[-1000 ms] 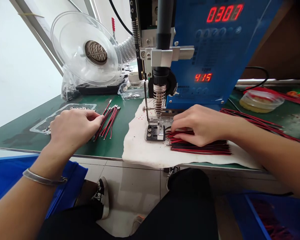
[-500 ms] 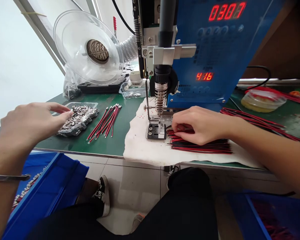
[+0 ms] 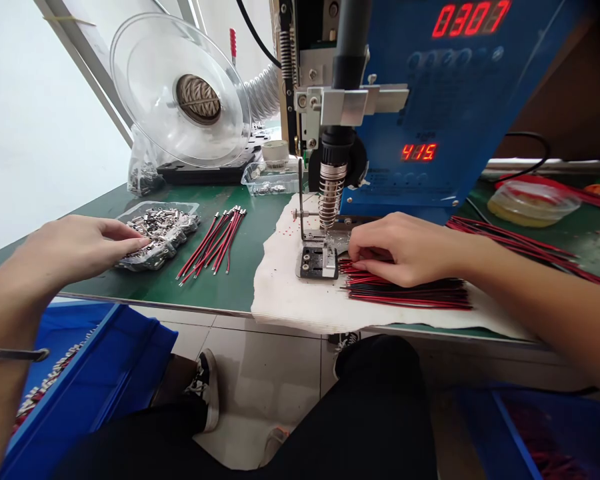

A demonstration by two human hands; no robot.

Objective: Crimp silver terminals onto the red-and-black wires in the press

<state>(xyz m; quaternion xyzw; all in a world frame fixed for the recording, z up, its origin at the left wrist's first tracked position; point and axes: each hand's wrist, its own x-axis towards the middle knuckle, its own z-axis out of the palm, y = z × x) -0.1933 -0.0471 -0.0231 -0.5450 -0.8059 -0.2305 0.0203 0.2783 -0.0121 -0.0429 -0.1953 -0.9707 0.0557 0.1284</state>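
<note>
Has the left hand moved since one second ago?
Yes. Against the clear tray, the left hand moved left, from the wires to the metal parts inside.

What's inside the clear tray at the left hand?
The clear tray holds heaped small silvery metal parts. The left hand covers part of its left side; the heap hides the tray's bottom.

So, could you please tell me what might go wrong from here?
The right hand is close to the spring-wrapped tip, which might injure it if hot or moving. The left hand, at the clear tray, could spill its small metal parts. The wires on the white cloth, near the edge of the green table, might slide off.
</note>
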